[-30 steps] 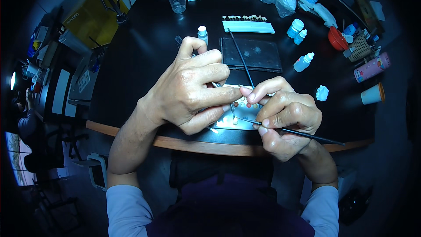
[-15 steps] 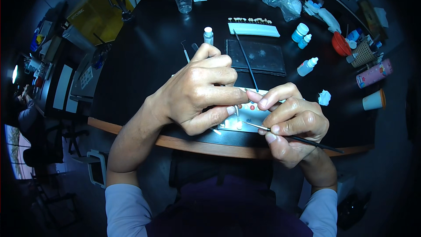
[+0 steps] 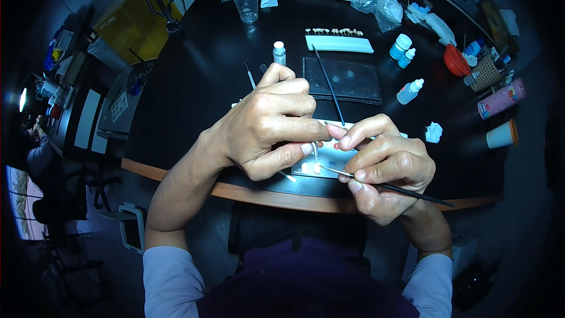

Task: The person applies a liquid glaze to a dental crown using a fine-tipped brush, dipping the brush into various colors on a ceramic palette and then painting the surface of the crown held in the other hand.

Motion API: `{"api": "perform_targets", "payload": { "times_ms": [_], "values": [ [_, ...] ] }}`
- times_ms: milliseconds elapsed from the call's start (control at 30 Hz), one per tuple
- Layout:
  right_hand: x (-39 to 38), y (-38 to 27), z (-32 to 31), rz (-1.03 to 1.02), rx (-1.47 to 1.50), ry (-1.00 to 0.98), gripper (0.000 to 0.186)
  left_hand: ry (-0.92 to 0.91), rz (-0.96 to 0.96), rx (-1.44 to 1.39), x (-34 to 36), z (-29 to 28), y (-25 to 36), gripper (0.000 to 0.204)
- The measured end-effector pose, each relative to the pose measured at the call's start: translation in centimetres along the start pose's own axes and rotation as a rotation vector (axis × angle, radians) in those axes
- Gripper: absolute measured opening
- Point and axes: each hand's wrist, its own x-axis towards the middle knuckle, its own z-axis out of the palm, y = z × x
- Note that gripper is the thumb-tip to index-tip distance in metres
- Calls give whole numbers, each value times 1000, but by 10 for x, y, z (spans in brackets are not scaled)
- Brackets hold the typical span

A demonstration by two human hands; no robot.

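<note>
While the left hand (image 3: 268,126) pinches a thin metal tool (image 3: 315,152) holding a small tooth-like piece (image 3: 318,168) over the pale tile (image 3: 329,162), the right hand (image 3: 385,168) grips one fine brush (image 3: 388,186), tip touching the piece at its 3 o'clock. On the desk (image 3: 194,82) at 12 o'clock: one dark slab (image 3: 347,79), four small bottles, a second brush (image 3: 326,79).

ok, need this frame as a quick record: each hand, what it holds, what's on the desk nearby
left hand: pinches thin metal tool, small pale tooth-like piece at its tip
right hand: holds fine brush, tip at the piece
under hands: pale tile
desk: black, wood front edge
behind: dark slab, second brush, dropper bottles, clear cup
</note>
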Motion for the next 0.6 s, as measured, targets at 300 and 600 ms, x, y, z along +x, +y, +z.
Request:
{"api": "perform_targets", "payload": {
  "times_ms": [300,600],
  "values": [
    [0,-1,-3,16,22,-87,12,-9,19,201,8,-14,17,22],
    [0,5,-2,-1,-10,-102,14,1,96,407,7,-8,15,35]
  ]
}}
